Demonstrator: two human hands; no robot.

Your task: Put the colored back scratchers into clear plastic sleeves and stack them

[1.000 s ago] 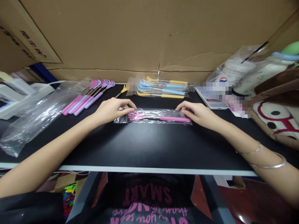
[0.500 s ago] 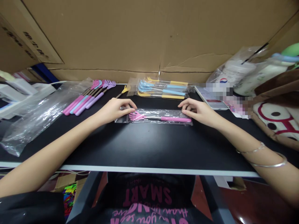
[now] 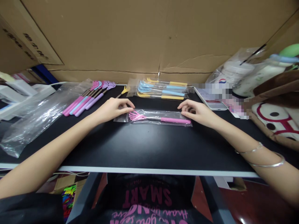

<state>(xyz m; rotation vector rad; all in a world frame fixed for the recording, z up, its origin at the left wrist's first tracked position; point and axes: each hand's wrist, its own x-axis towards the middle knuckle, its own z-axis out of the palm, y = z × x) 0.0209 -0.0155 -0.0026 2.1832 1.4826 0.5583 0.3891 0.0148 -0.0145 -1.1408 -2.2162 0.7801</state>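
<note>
Pink back scratcher (image 3: 153,118) in clear sleeve (image 3: 163,114), flat apparently for two-ended access, with left hand (image 3: 114,109) at claw (image 3: 136,116), pinch indeterminable, right hand (image 3: 197,112) grasping nothing near handle (image 3: 176,120).

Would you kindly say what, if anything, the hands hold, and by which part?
A hold cannot be confirmed: the left hand is at the left end of the clear sleeve, the right hand by its right end.

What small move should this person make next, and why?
Perhaps pinch the clear bag with the left grip and slide it toward the bagged yellow and blue sticks: the pink claw-headed stick looks fully inside, the left grip is at the bag's claw end, and the bagged sticks lie just behind.
</note>
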